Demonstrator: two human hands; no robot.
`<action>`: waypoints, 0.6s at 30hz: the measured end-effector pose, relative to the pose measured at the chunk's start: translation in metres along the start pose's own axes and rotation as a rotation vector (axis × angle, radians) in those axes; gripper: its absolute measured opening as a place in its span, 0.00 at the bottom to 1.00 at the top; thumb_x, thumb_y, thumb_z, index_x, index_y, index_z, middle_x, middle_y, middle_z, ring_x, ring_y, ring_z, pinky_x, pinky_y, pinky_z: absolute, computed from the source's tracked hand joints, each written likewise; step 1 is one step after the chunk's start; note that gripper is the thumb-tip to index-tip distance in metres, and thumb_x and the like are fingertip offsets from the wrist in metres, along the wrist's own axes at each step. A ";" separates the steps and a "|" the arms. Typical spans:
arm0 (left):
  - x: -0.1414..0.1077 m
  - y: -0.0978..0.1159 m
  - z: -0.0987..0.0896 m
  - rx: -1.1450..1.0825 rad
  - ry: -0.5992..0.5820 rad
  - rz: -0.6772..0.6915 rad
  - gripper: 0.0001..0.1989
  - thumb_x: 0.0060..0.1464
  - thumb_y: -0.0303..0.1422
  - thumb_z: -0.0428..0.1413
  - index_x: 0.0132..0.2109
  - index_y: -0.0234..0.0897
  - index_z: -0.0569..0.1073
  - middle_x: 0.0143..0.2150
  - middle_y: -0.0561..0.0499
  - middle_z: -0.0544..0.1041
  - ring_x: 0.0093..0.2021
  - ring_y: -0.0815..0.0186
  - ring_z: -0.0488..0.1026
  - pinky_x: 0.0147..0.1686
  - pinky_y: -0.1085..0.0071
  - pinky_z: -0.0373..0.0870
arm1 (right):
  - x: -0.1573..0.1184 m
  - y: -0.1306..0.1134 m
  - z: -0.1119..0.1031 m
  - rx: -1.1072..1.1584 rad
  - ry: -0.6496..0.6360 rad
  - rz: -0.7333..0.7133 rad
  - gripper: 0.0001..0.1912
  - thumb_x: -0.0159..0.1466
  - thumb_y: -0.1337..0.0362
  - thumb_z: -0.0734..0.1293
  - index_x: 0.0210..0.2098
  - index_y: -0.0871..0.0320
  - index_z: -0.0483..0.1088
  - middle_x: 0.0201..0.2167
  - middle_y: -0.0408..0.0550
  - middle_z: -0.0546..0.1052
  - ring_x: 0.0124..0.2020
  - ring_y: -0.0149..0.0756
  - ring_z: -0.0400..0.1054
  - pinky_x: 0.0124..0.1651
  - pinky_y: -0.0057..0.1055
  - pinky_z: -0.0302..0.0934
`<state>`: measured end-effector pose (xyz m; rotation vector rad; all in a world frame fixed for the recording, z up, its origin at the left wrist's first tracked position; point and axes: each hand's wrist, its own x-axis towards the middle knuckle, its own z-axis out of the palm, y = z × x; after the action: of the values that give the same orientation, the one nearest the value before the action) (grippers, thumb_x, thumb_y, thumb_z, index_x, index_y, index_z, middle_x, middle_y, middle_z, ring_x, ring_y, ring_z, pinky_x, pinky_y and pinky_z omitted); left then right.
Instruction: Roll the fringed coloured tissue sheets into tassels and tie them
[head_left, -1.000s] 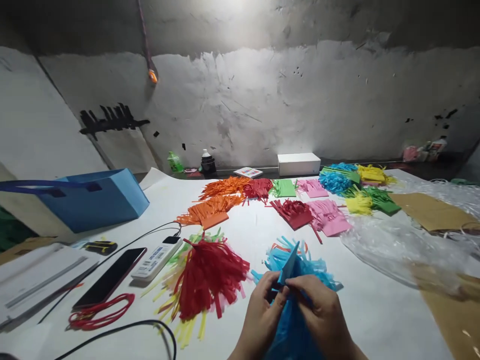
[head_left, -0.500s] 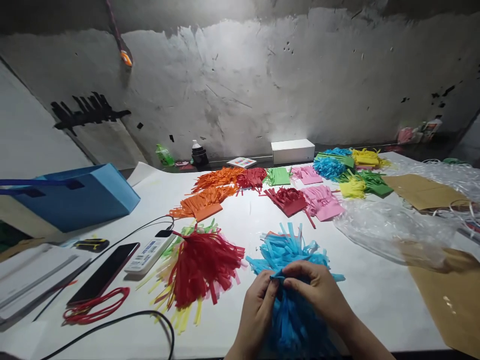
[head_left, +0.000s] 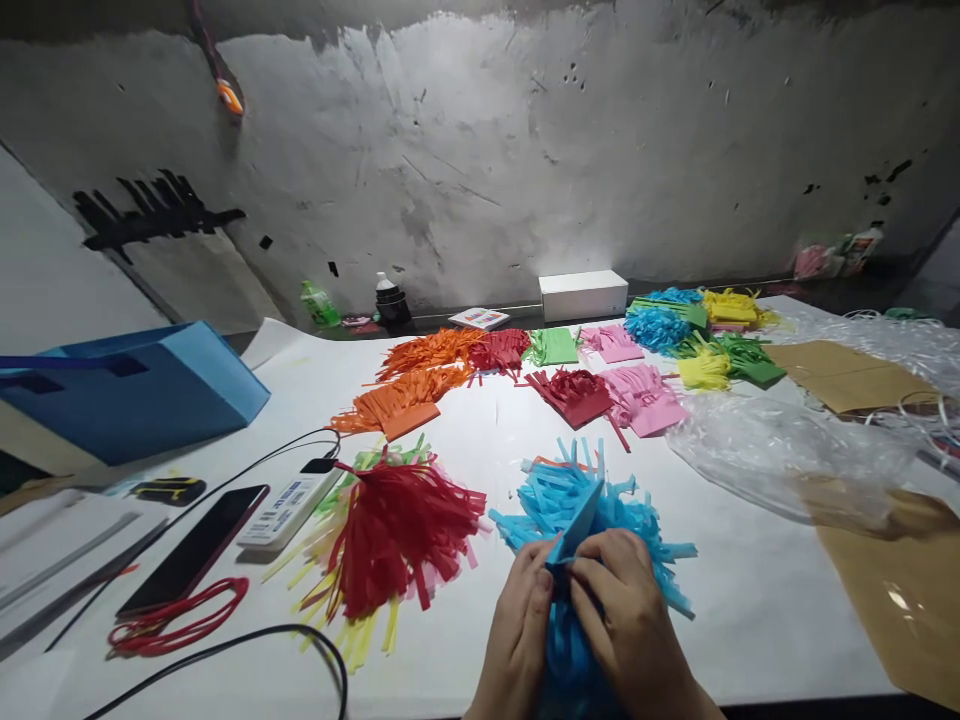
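Observation:
Both hands meet at the uncut band of a blue fringed paper tassel [head_left: 574,655], whose strips hang down toward me between my wrists. My left hand [head_left: 520,610] pinches the band from the left, thumb on top. From the right, my right hand [head_left: 622,600] grips the same band with bent fingers. A flat, pointed flap of the blue paper [head_left: 581,520] stands up above the fingertips. Just behind the hands lies a heap of blue fringed paper [head_left: 551,495]. To the left, a red tassel [head_left: 405,530] rests on yellow, green and pink strips.
Orange [head_left: 397,400], dark red [head_left: 574,395] and pink fringed papers [head_left: 643,400] lie farther back. A clear plastic bag [head_left: 780,460] and brown paper [head_left: 892,590] are at right. At left are a phone [head_left: 195,550], a white power bank [head_left: 289,510], cords and a blue bag [head_left: 150,390].
The blue band, pinched small before, now shows a pointed flap raised above my fingers. My right hand has turned more upright and closer to the left. The view has shifted slightly.

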<state>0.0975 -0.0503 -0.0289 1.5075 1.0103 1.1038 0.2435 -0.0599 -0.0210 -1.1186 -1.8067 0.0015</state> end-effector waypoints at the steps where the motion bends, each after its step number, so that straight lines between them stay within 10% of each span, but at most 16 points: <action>1: 0.000 0.000 0.000 0.009 0.003 0.013 0.21 0.69 0.44 0.44 0.57 0.40 0.74 0.55 0.44 0.74 0.54 0.57 0.71 0.56 0.65 0.67 | 0.000 0.001 0.000 0.021 -0.009 0.015 0.10 0.67 0.77 0.61 0.35 0.57 0.69 0.33 0.45 0.71 0.35 0.37 0.66 0.46 0.41 0.58; 18: 0.009 0.007 -0.004 0.136 -0.053 0.106 0.17 0.69 0.39 0.47 0.45 0.40 0.79 0.44 0.46 0.77 0.44 0.60 0.73 0.44 0.68 0.69 | 0.018 0.011 -0.016 0.583 -0.220 0.531 0.11 0.57 0.68 0.73 0.23 0.56 0.67 0.29 0.41 0.71 0.35 0.35 0.68 0.39 0.30 0.60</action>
<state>0.0968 -0.0424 -0.0199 1.7072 0.9952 1.0814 0.2610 -0.0487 -0.0043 -1.1516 -1.4879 0.9349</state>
